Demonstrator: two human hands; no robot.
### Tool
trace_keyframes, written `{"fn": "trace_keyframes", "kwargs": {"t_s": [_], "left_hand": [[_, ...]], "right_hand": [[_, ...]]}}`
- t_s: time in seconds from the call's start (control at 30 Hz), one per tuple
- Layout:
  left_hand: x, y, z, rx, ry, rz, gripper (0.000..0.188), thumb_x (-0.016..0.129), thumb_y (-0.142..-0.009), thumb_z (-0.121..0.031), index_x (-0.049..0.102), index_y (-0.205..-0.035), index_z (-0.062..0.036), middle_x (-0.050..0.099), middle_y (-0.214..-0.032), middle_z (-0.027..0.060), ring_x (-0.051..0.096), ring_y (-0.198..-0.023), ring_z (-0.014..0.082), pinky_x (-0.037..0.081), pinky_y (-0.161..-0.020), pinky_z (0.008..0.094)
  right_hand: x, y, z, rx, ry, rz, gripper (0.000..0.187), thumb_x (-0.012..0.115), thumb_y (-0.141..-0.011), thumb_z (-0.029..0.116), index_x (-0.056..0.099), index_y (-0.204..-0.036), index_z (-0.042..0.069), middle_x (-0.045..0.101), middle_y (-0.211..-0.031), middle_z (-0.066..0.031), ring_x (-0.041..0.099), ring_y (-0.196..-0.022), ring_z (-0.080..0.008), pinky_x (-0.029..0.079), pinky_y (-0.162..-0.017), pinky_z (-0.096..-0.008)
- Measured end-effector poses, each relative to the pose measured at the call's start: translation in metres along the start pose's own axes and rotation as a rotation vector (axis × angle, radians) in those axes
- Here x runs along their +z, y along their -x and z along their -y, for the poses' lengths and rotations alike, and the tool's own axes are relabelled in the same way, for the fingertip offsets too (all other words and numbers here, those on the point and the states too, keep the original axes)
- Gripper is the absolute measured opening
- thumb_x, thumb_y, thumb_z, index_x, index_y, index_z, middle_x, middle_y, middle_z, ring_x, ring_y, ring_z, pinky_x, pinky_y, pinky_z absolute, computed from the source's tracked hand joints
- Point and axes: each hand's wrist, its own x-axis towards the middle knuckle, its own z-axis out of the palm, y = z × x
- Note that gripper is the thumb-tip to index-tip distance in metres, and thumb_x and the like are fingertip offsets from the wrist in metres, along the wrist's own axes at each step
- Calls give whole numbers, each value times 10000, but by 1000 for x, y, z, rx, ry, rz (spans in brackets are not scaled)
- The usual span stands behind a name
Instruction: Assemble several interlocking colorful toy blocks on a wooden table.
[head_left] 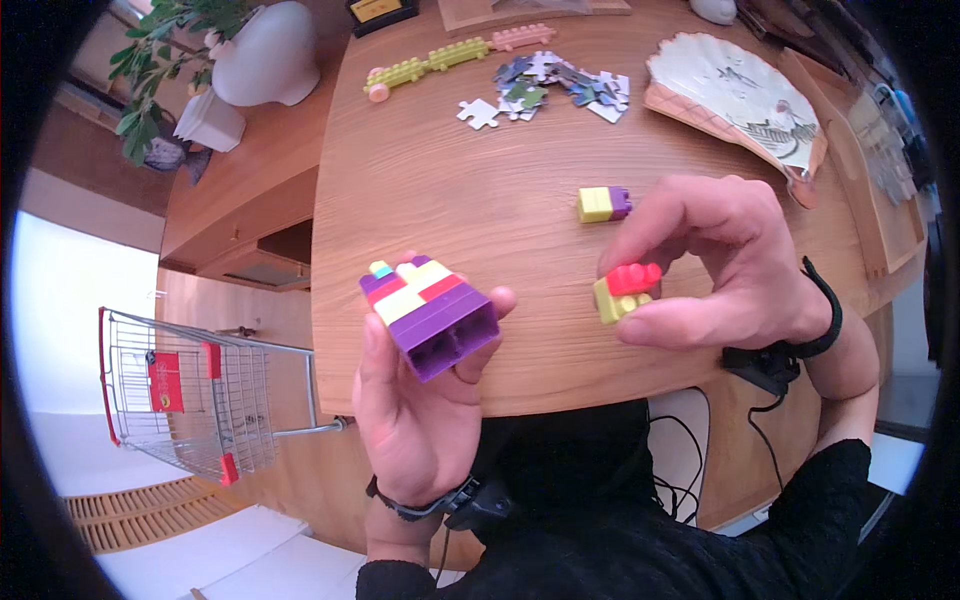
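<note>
My left hand (pixel 420 400) is gripping a purple-based block stack (pixel 432 312) over the table (pixel 440 190) edge; my right hand (pixel 720 270) is pinching a red-and-yellow brick pair (pixel 625 290), with a yellow-purple brick (pixel 604 204) lying just beyond

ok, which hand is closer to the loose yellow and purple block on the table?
Right. The right hand sits just right of the yellow and purple block, pinching a red and yellow piece. The left hand is farther, below left, holding the purple block stack.
</note>
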Motion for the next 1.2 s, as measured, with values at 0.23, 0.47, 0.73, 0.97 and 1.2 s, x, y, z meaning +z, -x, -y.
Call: {"fn": "trace_keyframes", "kwargs": {"t_s": [0.23,0.47,0.73,0.97,1.2], "left_hand": [[-3,0,1,-63,99,22,518,332,-1045,-405,374,-1374,-8,577,-1256,202,570,-1176,416,529,-985,425],[-6,-1,2,-83,289,112,566,342,-1049,-369,291,-1437,39,401,-1399,327,481,-1265,433,498,-1023,466],[-4,0,1,-52,109,77,514,334,-1046,-375,305,-1421,-24,537,-1316,214,523,-1215,457,470,-1049,467],[0,-1,4,-28,56,96,554,408,-1018,-268,218,-1481,-31,440,-1407,238,436,-1292,476,388,-1102,500],[21,-7,15,-81,9,73,578,425,-993,-192,189,-1494,-26,342,-1469,265,362,-1358,452,322,-1140,504]], "right_hand": [[0,1,-1,26,-21,18,272,820,-714,69,673,-924,-21,690,-868,-69,649,-751,-98,514,-666,-215],[-3,-1,0,50,28,53,279,812,-737,97,682,-954,-20,684,-903,-78,644,-769,-102,506,-675,-206],[1,-2,1,113,-43,82,294,778,-798,94,646,-1030,-30,709,-915,-119,704,-830,-154,559,-710,-236],[-2,1,1,67,-84,145,386,791,-801,96,577,-1091,-43,710,-885,-136,706,-831,-156,559,-708,-232],[3,-2,11,159,-157,120,442,804,-791,85,498,-1088,-32,698,-864,-117,687,-804,-122,535,-692,-219]]}}
